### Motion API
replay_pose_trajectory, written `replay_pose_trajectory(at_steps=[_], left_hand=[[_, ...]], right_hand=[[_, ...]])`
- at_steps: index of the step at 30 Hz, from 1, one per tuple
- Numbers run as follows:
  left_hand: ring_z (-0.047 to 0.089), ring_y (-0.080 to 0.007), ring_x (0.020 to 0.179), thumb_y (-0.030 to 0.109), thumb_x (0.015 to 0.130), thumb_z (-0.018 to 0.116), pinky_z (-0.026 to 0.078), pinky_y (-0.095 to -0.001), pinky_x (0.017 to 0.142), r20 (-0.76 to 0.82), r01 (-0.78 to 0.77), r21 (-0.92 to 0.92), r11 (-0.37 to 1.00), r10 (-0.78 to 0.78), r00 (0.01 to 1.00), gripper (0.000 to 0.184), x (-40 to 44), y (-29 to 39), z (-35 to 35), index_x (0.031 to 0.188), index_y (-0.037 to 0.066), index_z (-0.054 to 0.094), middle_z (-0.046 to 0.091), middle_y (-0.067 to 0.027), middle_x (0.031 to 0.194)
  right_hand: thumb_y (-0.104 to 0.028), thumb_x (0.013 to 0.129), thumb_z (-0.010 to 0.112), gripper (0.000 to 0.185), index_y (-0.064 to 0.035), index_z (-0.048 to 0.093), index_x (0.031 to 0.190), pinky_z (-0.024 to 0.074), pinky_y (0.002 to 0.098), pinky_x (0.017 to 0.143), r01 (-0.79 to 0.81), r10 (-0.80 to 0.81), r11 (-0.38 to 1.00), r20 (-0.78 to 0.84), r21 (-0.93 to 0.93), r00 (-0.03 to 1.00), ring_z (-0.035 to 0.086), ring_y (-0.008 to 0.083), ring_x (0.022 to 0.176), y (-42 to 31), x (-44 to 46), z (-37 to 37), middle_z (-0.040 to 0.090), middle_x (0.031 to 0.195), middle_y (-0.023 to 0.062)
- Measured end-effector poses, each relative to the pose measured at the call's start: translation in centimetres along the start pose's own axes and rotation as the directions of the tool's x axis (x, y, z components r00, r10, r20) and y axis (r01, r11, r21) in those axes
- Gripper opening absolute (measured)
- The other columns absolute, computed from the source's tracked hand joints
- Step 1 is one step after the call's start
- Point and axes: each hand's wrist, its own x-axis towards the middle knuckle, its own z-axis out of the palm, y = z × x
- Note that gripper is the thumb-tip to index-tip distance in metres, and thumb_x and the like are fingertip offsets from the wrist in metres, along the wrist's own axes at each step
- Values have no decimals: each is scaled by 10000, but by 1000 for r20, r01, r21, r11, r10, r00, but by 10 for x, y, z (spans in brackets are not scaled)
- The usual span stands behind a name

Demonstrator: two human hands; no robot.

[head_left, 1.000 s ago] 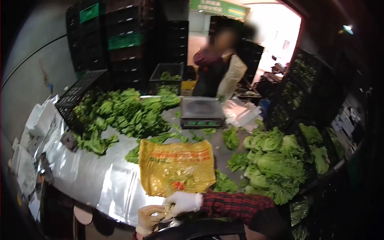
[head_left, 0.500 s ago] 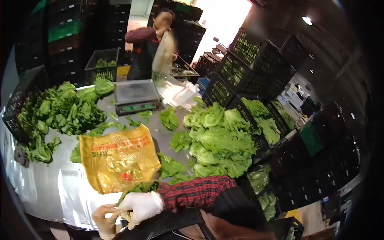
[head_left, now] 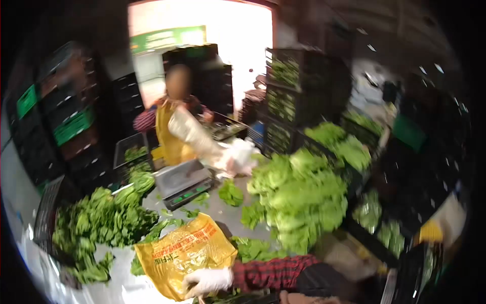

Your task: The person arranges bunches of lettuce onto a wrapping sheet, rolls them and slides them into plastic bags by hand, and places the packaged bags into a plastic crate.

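Observation:
A yellow plastic bag [head_left: 185, 251] with red print lies flat on the metal table. My right hand [head_left: 207, 282], in a white glove and below a red checked sleeve, is at the bag's lower edge; its fingers are blurred and what they hold, if anything, cannot be made out. My left hand is out of sight at the bottom of the view. Leafy greens [head_left: 114, 213] are heaped left of the bag, and a pile of lettuce [head_left: 304, 197] lies to its right. Loose leaves lie around the bag.
A scale [head_left: 183, 183] stands behind the bag. Across the table a person [head_left: 172, 126] stands by white plastic bags [head_left: 238, 157]. Black crates [head_left: 283, 104] of greens are stacked behind the lettuce, and a crate [head_left: 49, 220] stands at the left edge.
The view has swung and tilted. My right hand has come onto the yellow bag's lower edge, and my left hand has left the view. The person opposite now has something yellow in front of the body.

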Motion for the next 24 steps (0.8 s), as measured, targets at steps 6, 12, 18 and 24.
replay_pose_trajectory(at_steps=[6, 12, 18, 24], left_hand=[[651, -245, 1083, 270, 971, 606, 479, -379, 995, -472, 363, 481, 798, -114, 874, 348, 18, 2, 15, 1191, 9, 676, 721, -115, 1130], [651, -237, 1045, 276, 970, 600, 487, -366, 951, -85, 13, 275, 961, 11, 996, 351, 9, 0, 124, 1196, 16, 668, 715, -111, 1115], [650, -230, 1007, 282, 970, 593, 495, -353, 906, -49, -71, 217, 974, 83, 995, 353, 1, -1, 189, 1200, 22, 661, 708, -106, 1101], [650, -222, 969, 288, 970, 586, 503, -340, 862, -170, -68, 267, 961, 116, 978, 356, -5, -18, 214, 1204, 28, 653, 702, -102, 1087]], right_hand=[[-262, 951, 675, 244, -31, 662, 1030, 525, 252, 656, 329, 46, 909, -846, 256, 531, 626, 97, 715, 52, -127, -12, 689, 877, 40], [-251, 963, 644, 214, -52, 661, 1039, 530, 262, 687, 654, 416, 666, -906, 359, 74, 628, 107, 742, 162, -293, 100, 701, 974, 61], [-224, 965, 620, 287, -83, 579, 1212, 531, 378, 786, 739, 541, 647, -796, 186, -273, 657, 245, 889, 253, -434, 146, 673, 1124, 102], [-226, 960, 583, 321, -112, 527, 1255, 505, 474, 897, 669, 478, 742, -673, -34, -565, 639, 321, 1041, 275, -600, 77, 616, 1311, 146]])
